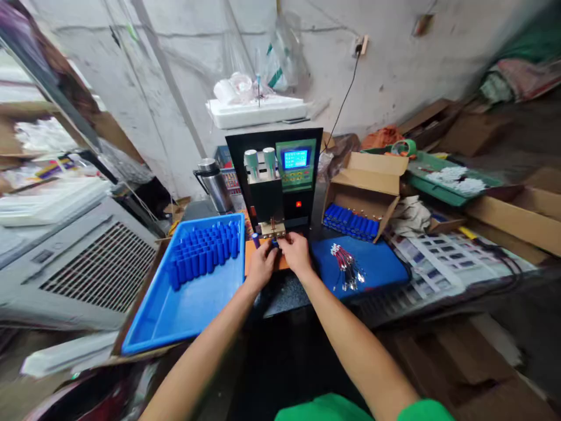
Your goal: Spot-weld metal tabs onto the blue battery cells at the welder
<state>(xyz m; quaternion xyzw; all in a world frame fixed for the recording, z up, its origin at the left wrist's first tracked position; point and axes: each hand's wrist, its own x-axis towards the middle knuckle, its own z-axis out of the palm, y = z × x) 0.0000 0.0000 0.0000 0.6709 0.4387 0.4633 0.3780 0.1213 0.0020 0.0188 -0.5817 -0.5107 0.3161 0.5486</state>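
Both my hands meet on an orange pad (pixel 252 257) under the head of a black spot-welding machine (pixel 280 175). My left hand (pixel 262 264) and my right hand (pixel 297 252) are pinched together around a small blue cylindrical cell (pixel 274 244) held beneath the machine's electrodes. Another blue cell (pixel 256 239) stands just left of my left hand. A bundle of red and white wires (pixel 347 266) lies on a blue pad (pixel 372 266) to the right of my right hand.
A blue tray (pixel 193 304) with several upright blue cells stands at the left. A cardboard box (pixel 366 193) with more blue cells lies open at the right. A steel flask (pixel 214 184) stands behind the tray. Cartons and printed sheets (pixel 438 257) crowd the right side.
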